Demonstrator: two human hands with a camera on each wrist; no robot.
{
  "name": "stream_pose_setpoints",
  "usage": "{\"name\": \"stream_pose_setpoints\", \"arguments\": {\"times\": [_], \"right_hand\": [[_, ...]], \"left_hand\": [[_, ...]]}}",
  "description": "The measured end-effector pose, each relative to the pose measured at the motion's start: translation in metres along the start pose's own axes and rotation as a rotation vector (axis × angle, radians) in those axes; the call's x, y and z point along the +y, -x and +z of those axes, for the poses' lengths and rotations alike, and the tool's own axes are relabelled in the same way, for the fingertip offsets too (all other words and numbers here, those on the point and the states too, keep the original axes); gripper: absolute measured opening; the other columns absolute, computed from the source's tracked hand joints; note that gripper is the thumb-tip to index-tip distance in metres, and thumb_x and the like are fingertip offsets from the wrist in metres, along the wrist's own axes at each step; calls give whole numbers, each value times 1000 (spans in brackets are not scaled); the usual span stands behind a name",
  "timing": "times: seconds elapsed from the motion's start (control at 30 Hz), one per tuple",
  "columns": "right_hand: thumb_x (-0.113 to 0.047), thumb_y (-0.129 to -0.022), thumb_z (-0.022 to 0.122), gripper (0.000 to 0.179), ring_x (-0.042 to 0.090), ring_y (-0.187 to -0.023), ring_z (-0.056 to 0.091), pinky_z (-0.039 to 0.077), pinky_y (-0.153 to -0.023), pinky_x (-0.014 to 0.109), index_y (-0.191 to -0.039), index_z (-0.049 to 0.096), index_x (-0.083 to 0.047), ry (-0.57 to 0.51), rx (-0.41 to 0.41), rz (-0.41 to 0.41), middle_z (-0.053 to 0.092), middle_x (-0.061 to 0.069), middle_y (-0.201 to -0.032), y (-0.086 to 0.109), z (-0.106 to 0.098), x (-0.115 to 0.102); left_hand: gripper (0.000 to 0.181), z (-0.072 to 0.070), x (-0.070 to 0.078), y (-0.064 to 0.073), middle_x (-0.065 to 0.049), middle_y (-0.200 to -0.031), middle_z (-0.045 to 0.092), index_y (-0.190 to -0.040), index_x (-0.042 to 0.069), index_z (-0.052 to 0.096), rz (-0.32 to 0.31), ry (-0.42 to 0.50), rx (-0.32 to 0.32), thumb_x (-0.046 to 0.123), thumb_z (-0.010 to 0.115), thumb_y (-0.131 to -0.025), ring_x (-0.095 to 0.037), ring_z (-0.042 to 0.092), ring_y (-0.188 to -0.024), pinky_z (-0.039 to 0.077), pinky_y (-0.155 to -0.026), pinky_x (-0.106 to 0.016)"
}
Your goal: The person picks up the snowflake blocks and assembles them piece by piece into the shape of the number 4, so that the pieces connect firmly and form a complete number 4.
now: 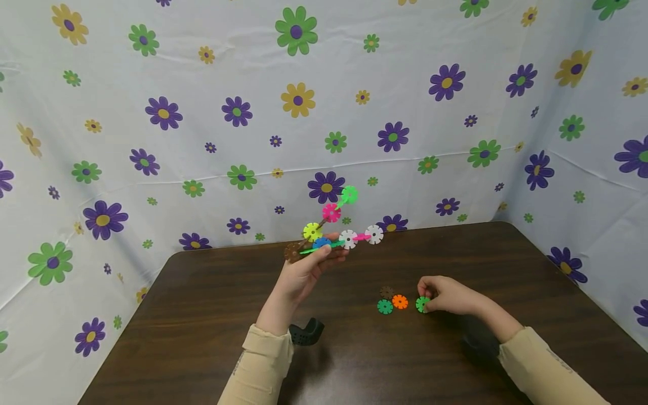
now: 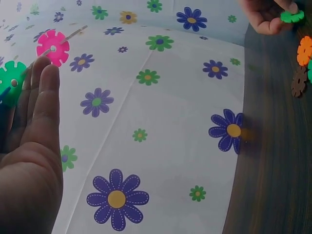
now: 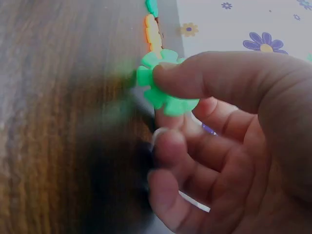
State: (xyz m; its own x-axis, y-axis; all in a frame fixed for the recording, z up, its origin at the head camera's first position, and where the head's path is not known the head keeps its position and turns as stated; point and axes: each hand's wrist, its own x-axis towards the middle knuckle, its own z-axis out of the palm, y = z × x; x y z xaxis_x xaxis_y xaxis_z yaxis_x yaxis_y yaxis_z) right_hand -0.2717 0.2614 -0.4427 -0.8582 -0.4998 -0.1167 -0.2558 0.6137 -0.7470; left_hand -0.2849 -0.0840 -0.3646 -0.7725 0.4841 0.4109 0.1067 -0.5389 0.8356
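My left hand (image 1: pixel 304 273) holds up a branching chain of slotted flower-shaped discs above the table, thumb pressed along its lower part. The chain includes a yellow disc (image 1: pixel 312 232), a pink disc (image 1: pixel 331 212), a bright green disc (image 1: pixel 349 194), a brown disc (image 1: pixel 292 252) and white discs (image 1: pixel 374 234). A blue disc (image 1: pixel 321 243) is partly hidden by the hand. Low over the table at the right, my right hand (image 1: pixel 448 295) pinches a single light green disc (image 3: pixel 168 103) between thumb and fingers; the right wrist view shows it closely.
Loose brown (image 1: pixel 387 292), orange (image 1: pixel 400 302) and teal (image 1: pixel 385 306) discs lie together on the dark wooden table (image 1: pixel 202 326), left of the right hand. A black curved piece (image 1: pixel 306 333) shows beside the left wrist. Flower-print cloth (image 1: pixel 192 152) hangs behind and alongside the table.
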Motion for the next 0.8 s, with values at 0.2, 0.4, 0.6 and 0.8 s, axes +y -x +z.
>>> {"name": "stream_pose_setpoints", "arguments": {"times": [0.2, 0.4, 0.6, 0.8], "right_hand": [[-6, -84, 70, 17, 13, -62, 49, 45, -55, 27, -97, 60, -1, -183, -70, -45, 58, 4, -78, -8, -4, -10], [-5, -91, 62, 10, 13, -67, 55, 52, -63, 29, -100, 67, -2, -532, -89, -206, 65, 4, -85, -27, 2, -41], [-5, -99, 50, 25, 7, -66, 55, 50, -64, 20, -96, 72, -15, -923, -178, -346, 68, -4, -85, -50, 20, -75], [-16, -100, 54, 18, 10, -59, 40, 44, -60, 20, -95, 70, -15, -1113, -252, -449, 65, -5, -78, -71, 28, -105]], "left_hand": [[22, -2, 0, 0, -8, -115, 67, -119, 5, 64, 28, -47, -37, 10, 54, -100, -26, 66, -102, 48, -95, -42], [22, -1, -2, 1, -7, -116, 66, -119, 6, 64, 43, -88, -47, 10, 54, -99, -26, 67, -101, 48, -94, -45], [26, 2, -4, 4, -8, -120, 64, -122, 4, 61, 12, -119, -32, 12, 58, -98, -26, 67, -101, 47, -95, -46], [29, 0, 1, 3, -5, -121, 64, -123, 4, 61, 34, -127, -2, 17, 60, -97, -23, 65, -102, 49, -92, -43]]}}
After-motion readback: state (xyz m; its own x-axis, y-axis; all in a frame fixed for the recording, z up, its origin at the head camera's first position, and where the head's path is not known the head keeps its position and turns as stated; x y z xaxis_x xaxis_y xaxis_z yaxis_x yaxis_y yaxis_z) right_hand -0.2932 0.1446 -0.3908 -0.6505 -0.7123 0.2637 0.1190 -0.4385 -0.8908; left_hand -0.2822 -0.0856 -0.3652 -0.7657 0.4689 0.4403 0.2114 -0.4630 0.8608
